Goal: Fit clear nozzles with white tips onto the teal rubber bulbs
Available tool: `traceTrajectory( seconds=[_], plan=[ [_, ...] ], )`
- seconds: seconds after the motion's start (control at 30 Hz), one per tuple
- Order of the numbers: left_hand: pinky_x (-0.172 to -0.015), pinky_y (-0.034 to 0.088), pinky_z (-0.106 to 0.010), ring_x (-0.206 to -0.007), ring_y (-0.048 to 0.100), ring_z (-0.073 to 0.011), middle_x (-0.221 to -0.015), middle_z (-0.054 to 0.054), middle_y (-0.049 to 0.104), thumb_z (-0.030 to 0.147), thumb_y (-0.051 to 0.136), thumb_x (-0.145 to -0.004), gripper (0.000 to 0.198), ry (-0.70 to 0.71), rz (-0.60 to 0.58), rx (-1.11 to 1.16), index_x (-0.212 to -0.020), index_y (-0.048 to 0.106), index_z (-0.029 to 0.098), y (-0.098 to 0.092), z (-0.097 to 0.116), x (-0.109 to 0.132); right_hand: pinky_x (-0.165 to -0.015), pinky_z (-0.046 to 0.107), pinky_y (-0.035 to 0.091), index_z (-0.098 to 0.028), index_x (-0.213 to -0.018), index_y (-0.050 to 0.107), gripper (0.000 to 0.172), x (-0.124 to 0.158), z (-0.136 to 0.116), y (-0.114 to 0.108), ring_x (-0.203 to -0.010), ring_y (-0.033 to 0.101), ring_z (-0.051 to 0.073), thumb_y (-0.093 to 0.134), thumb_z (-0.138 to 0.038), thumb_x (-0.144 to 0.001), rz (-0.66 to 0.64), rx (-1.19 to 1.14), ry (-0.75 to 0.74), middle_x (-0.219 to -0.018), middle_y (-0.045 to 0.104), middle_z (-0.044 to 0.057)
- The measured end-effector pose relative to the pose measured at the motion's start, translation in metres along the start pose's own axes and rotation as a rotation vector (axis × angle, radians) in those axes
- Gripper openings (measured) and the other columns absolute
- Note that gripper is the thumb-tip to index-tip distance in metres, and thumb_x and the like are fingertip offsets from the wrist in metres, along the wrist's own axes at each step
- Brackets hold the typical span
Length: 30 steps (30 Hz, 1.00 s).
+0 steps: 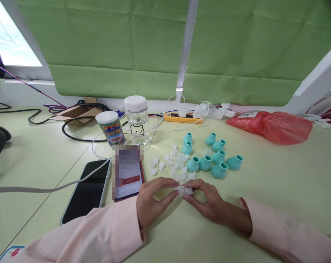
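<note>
Between my two hands is a small translucent white plastic piece (184, 190), held just above the table. My left hand (156, 199) pinches its left end between thumb and fingers. On its right end, the thumb and forefinger of my right hand (209, 202) are closed. Just beyond my fingertips lies a loose pile of similar translucent white pieces (178, 160), some with a narrow stem. To the right of the pile stand several teal bulb-shaped pieces (219, 170) with open round necks. Exactly what the held piece is I cannot make out.
Left of my hands lie a lit phone (129, 182) and a dark-screened phone (87, 190), crossed by a white cable (80, 180). Behind them stand a patterned canister (110, 128) and a clear bottle (138, 122). A yellow power strip (179, 117) and red bubble-wrap bag (275, 126) lie at the back.
</note>
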State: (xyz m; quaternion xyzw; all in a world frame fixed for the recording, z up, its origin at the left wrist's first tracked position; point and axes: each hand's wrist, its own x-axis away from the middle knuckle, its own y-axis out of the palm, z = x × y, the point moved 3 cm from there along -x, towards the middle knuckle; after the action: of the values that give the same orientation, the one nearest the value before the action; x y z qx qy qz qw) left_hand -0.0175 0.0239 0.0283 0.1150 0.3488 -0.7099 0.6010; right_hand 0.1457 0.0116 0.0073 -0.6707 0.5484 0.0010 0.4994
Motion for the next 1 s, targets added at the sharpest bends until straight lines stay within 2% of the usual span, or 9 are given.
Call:
traceTrajectory(
  seconds=[0.1, 0.23, 0.43, 0.5, 0.8, 1.0],
  plan=[
    [-0.062, 0.055, -0.023, -0.066, 0.066, -0.0149, -0.074, -0.004, 0.07, 0.017, 0.064, -0.069, 0.01, -0.016, -0.021, 0.034, -0.078, 0.063, 0.016, 0.0, -0.001, 0.0, -0.059, 0.024, 0.049, -0.021, -0.093, 0.046, 0.012, -0.001, -0.002, -0.001, -0.068, 0.062, 0.014, 0.045, -0.028, -0.083, 0.009, 0.016, -0.024, -0.076, 0.063, 0.002],
    [-0.063, 0.056, -0.023, -0.07, 0.066, -0.0152, -0.076, -0.004, 0.07, 0.017, 0.062, -0.071, 0.01, 0.041, -0.063, 0.048, -0.082, 0.064, 0.016, 0.001, -0.002, 0.0, -0.06, 0.024, 0.049, -0.021, -0.094, 0.046, 0.013, -0.001, -0.003, -0.001, -0.068, 0.062, 0.013, 0.045, -0.029, -0.083, 0.015, 0.035, -0.036, -0.079, 0.063, 0.002],
    [-0.072, 0.055, -0.028, -0.08, 0.065, -0.0178, -0.084, -0.009, 0.071, 0.006, 0.058, -0.073, 0.018, 0.309, -0.094, 0.008, -0.087, 0.065, 0.014, 0.003, 0.003, 0.001, -0.059, 0.023, 0.048, -0.02, -0.091, 0.047, 0.013, 0.0, -0.002, -0.001, -0.066, 0.061, 0.013, 0.045, -0.031, -0.083, 0.036, 0.058, -0.046, -0.073, 0.062, 0.002],
    [-0.073, 0.055, -0.029, -0.082, 0.065, -0.0189, -0.085, -0.011, 0.07, 0.004, 0.058, -0.072, 0.02, 0.357, -0.094, 0.0, -0.089, 0.064, 0.013, 0.003, 0.005, 0.001, -0.059, 0.023, 0.048, -0.02, -0.091, 0.046, 0.013, 0.001, -0.002, -0.001, -0.065, 0.061, 0.013, 0.045, -0.031, -0.083, 0.042, 0.068, -0.047, -0.073, 0.062, 0.002],
    [-0.072, 0.054, -0.034, -0.085, 0.063, -0.0197, -0.088, -0.01, 0.07, 0.002, 0.051, -0.074, 0.024, 0.332, -0.12, -0.006, -0.089, 0.063, 0.016, 0.005, 0.008, 0.0, -0.059, 0.025, 0.048, -0.02, -0.091, 0.047, 0.015, 0.002, -0.002, -0.001, -0.064, 0.062, 0.014, 0.045, -0.033, -0.082, 0.089, 0.094, -0.032, -0.072, 0.063, 0.003],
    [-0.075, 0.054, -0.031, -0.091, 0.061, -0.0186, -0.093, -0.009, 0.068, 0.001, 0.049, -0.074, 0.032, 0.315, -0.15, -0.043, -0.101, 0.058, 0.017, 0.004, 0.005, 0.002, -0.058, 0.024, 0.048, -0.021, -0.09, 0.045, 0.015, 0.002, -0.002, -0.001, -0.064, 0.062, 0.013, 0.044, -0.034, -0.083, 0.094, 0.093, -0.04, -0.071, 0.062, 0.002]
  ],
)
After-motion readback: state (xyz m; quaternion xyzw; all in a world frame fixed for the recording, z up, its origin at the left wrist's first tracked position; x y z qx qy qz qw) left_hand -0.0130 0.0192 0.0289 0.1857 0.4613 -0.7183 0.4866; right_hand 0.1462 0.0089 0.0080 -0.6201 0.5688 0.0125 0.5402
